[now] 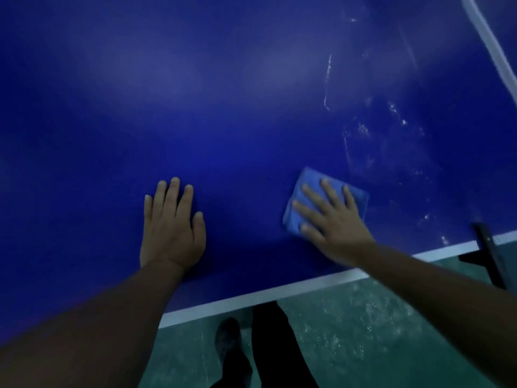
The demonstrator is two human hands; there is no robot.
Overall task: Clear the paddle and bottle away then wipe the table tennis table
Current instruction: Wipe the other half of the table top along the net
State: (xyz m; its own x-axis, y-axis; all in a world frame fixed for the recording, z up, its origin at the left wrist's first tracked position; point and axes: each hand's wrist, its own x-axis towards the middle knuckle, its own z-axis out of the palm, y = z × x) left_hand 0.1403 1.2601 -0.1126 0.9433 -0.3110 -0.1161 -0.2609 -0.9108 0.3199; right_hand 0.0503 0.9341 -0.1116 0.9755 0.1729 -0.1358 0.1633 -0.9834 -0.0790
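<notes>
Table tennis bench [223,107] fills most of my head view: deep blue top with a white edge line [251,296] running along the near side, up to the right.

Cloth [307,180]: blue, folded to a rough square, lying flat on the bench top right of centre, a little in from the near edge.

Right hand [333,219]: palm down on the cloth, fingers [330,191] straight and spread, pressing it to the surface. No curl round the fabric that I can see, so this grip is wide and flat, pressing rather than pinching.

Left hand [170,228]: palm flat on the bare bench top, well to the left of the cloth, fingers straight and close together. Grip wide, holding nothing.

Surface: whitish streaks and specks [363,130] on the blue beyond and to the right of the cloth, reaching toward the far right corner. Left part of the top shows only soft light patches.

Far right: a dark bracket [488,256] at the bench edge, with a pale band [486,37] curving across the upper right corner; I cannot tell what it is.

Below the edge: green floor [363,331], dark trouser leg [271,345] and a dark shoe [229,340] of the person.
</notes>
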